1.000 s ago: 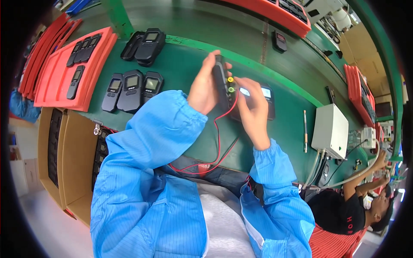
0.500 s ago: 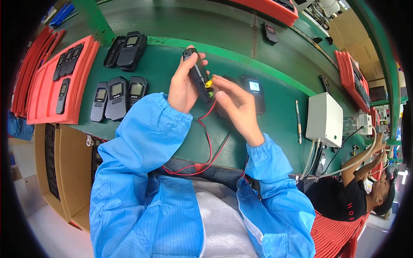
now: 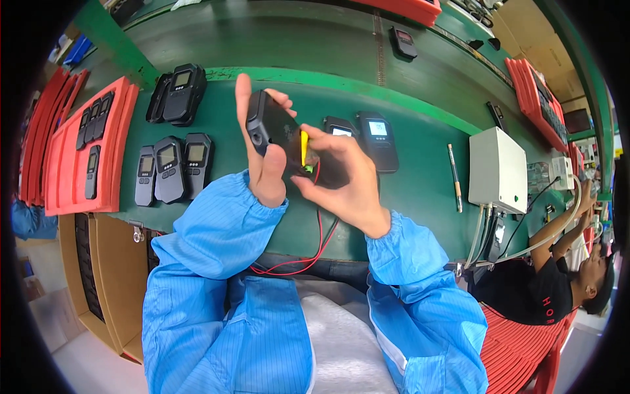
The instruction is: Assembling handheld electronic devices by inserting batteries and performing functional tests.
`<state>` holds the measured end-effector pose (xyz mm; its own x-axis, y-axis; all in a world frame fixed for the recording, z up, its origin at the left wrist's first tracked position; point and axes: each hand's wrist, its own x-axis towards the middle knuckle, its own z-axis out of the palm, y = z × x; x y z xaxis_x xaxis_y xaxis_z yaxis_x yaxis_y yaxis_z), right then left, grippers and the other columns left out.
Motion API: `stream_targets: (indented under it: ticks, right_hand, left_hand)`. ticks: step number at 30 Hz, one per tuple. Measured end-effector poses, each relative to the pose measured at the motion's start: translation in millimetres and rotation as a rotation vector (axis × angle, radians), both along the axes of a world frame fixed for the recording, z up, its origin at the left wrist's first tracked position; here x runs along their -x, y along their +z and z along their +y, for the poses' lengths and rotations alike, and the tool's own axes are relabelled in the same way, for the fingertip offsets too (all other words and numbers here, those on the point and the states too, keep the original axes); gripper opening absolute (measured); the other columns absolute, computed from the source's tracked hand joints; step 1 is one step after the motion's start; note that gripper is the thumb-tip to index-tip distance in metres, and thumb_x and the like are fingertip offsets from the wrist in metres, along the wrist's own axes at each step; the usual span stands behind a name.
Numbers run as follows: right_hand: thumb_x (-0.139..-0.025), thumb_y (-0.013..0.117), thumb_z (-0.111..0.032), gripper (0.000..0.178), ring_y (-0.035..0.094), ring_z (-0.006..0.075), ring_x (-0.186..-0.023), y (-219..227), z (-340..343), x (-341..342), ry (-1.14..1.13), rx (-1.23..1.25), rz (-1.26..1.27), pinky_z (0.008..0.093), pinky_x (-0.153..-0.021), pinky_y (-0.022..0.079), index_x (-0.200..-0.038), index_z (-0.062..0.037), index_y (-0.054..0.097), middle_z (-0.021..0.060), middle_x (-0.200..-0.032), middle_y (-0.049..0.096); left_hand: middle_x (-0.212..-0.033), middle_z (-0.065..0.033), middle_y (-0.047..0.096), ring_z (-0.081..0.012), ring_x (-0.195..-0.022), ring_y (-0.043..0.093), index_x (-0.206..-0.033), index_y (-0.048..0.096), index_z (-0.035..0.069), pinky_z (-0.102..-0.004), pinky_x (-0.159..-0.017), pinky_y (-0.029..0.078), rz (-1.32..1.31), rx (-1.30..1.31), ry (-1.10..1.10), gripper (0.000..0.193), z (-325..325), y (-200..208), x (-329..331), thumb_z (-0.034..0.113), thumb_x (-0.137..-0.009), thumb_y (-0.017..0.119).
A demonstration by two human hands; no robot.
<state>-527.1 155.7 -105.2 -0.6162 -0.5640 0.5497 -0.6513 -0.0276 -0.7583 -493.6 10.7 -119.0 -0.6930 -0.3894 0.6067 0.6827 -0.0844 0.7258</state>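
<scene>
While the left hand (image 3: 265, 182) is closed round a black, block-shaped plastic handheld device (image 3: 274, 123), tilted above the table (image 3: 420, 203), its digits are disposed as follows: one standing up along the device's left side, one in front of its lower part, others with fingertips (image 3: 282, 100) showing over the far edge. Right hand (image 3: 357, 189): thumb and forefinger parted a little, at the device's lower right end; between them, a slim yellow connector piece (image 3: 304, 148) against the forefinger and a small green clip (image 3: 308, 169) near the thumb; firmness of the pinch cannot be told. Thin red wire (image 3: 321, 233), running down from the clip towards the table's near edge. Beyond the right hand, one flat black handheld unit with a lit screen (image 3: 379, 148), lying on the green-topped table. To the left, three black grey-screened units (image 3: 169, 172) in a row, beside a red plastic tray (image 3: 59, 161).
</scene>
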Motion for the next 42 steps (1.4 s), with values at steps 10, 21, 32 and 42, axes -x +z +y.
stream_targets:
  ticks: [10, 21, 32, 42]
  right_hand:
    - [-0.07, 0.075, -0.001, 0.047, 0.071, 0.0315, -0.083, -15.3, -1.7, -19.3, -0.085, 0.104, 0.04, 0.033, -0.067, 0.057, -0.111, -0.0042, 0.051, 0.0174, -0.113, 0.067]
    - [-0.084, 0.065, -0.003, 0.045, 0.067, 0.0178, -0.086, -10.2, 3.8, -9.6, -0.067, 0.006, -0.162, 0.0294, -0.072, 0.053, -0.125, 0.0012, 0.047, 0.0141, -0.102, 0.068]
    - [-0.085, 0.056, -0.002, 0.039, 0.058, 0.013, -0.086, -13.7, 8.6, -7.2, -0.019, 0.016, -0.272, 0.0266, -0.073, 0.048, -0.122, 0.002, 0.047, 0.0097, -0.099, 0.061]
    - [-0.089, 0.054, -0.003, 0.039, 0.057, 0.0125, -0.095, -6.9, 9.7, -16.8, 0.014, -0.069, -0.29, 0.0272, -0.082, 0.048, -0.126, 0.0044, 0.045, 0.0102, -0.112, 0.061]
  left_hand:
    - [-0.125, -0.0143, 0.037, -0.0221, -0.105, 0.042, -0.153, -0.006, 0.003, -0.0375, -0.095, 0.037, 0.115, 0.2, 0.136, 0.109, 15.8, -14.4, -7.4, 0.035, -0.083, 0.071]
    - [-0.127, -0.0142, 0.043, -0.022, -0.113, 0.047, -0.149, 0.011, 0.001, -0.0376, -0.099, 0.039, 0.102, 0.266, -0.004, 0.089, 2.9, -18.1, 10.8, 0.022, -0.085, 0.069]
    - [-0.11, -0.0162, 0.061, -0.0247, -0.097, 0.063, -0.133, 0.036, 0.001, -0.0381, -0.088, 0.049, 0.046, 0.41, 0.12, 0.051, -4.5, -19.7, 4.1, 0.012, -0.09, 0.061]
    - [-0.111, -0.0146, 0.061, -0.0334, -0.096, 0.061, -0.119, 0.058, 0.007, -0.0428, -0.085, 0.049, -0.018, 0.985, 0.557, 0.04, -44.5, 32.4, -25.4, 0.025, -0.085, 0.069]
